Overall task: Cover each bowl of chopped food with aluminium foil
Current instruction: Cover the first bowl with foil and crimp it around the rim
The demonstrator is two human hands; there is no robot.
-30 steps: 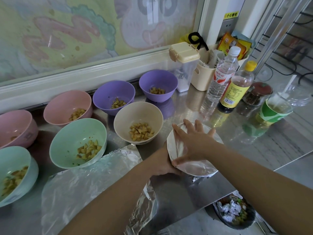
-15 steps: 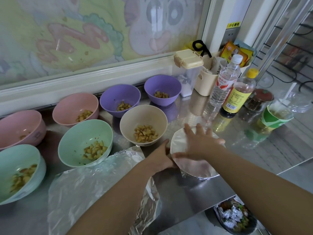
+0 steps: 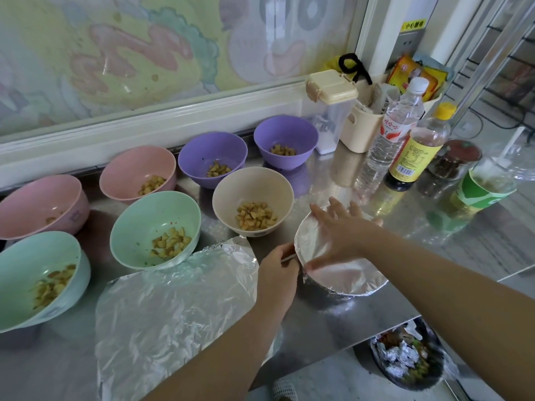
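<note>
On counter (image 3: 477, 250): your right hand (image 3: 338, 227) rests flat atop 1 foil-covered bowl (image 3: 347, 276) | left hand (image 3: 278, 270) grips its side | 7 uncovered bowls (image 3: 252, 183) | 1 loose foil sheet (image 3: 173, 308)

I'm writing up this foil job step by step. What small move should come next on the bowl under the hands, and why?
Probably the left hand should fold the foil edge it pinches down against the side of the covered bowl. The right hand lies flat on top, holding the cover in place, and the near rim already looks crimped, so the left side seems to be the loose part.
</note>
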